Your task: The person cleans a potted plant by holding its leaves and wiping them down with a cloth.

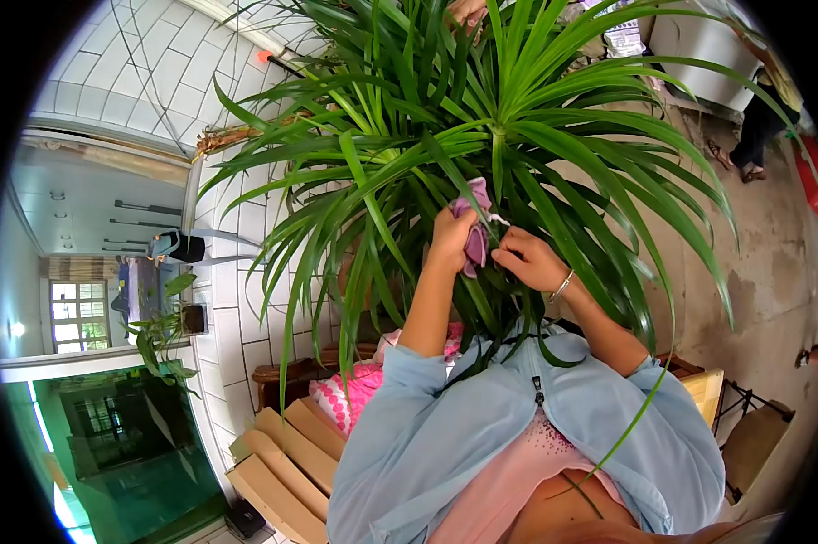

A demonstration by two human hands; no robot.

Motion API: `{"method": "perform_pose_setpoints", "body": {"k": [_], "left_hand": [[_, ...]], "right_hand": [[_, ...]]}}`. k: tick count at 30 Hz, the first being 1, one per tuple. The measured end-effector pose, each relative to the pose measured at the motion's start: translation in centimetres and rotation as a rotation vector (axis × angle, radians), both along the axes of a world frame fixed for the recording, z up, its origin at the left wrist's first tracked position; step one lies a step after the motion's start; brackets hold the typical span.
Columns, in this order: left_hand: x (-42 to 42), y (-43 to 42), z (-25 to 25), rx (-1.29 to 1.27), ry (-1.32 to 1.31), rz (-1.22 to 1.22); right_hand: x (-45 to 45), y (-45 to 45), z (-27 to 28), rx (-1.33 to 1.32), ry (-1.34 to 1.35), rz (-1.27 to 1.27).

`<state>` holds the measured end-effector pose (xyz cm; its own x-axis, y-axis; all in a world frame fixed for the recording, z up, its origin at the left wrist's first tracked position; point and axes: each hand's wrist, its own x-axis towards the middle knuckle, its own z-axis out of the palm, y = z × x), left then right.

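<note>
A large potted-type plant [499, 131] with long, narrow green leaves spreads in front of me and fills the upper middle of the view. My left hand [452, 238] is closed around a crumpled purple cloth [478, 228] among the leaves. Just to its right, my right hand [530, 261], with a bracelet [561, 286] at the wrist, has its fingers curled together close to the cloth. What those fingers pinch, if anything, cannot be made out. Leaves hang around both forearms, and the base of the plant is hidden.
Another person's hand [468, 13] shows behind the leaves at the top. A person's legs [755, 136] stand at upper right, near a red object [817, 181]. Cardboard [286, 462] and a pink patterned fabric [350, 399] lie at lower left. A folding chair [755, 440] stands at right.
</note>
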<state>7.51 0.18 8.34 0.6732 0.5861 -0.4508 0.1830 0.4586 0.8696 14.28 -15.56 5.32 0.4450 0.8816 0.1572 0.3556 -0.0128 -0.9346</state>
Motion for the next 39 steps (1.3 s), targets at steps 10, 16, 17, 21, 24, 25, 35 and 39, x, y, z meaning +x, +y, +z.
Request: {"method": "perform_pose_setpoints", "body": {"k": [10, 16, 17, 21, 24, 25, 35, 39], "left_hand": [[-4.9, -4.4, -0.4, -0.142, -0.111, -0.181], [-8.2, -5.9, 2.2, -0.123, -0.085, -0.230], [-8.7, -6.3, 2.6, -0.110, -0.059, -0.281], [-10.7, -8.1, 4.3, -0.100, -0.071, -0.565], [-11.6, -8.0, 6.5, -0.034, -0.145, -0.783], [-11.8, -7.4, 7.7, 0.031, -0.147, -0.781], [-8.4, 2.7, 7.0, 0.516, -0.188, -0.041], [-7.3, 2.6, 3.5, 0.527, -0.098, -0.161]], "right_hand": [[-0.7, 0.7, 0.2, 0.192, 0.405, -0.171], [-0.5, 0.7, 0.1, 0.093, 0.429, -0.139], [-0.4, 0.9, -0.2, 0.081, 0.461, -0.169], [0.1, 0.7, -1.2, -0.060, 0.173, -0.185], [-0.1, 0.6, -1.7, -0.043, 0.079, -0.163], [0.0, 0.3, -1.2, -0.060, 0.176, -0.124], [-0.7, -0.4, 1.5, -0.144, 0.166, -0.148], [-2.5, -0.8, 7.0, 0.141, -0.386, -0.284]]}}
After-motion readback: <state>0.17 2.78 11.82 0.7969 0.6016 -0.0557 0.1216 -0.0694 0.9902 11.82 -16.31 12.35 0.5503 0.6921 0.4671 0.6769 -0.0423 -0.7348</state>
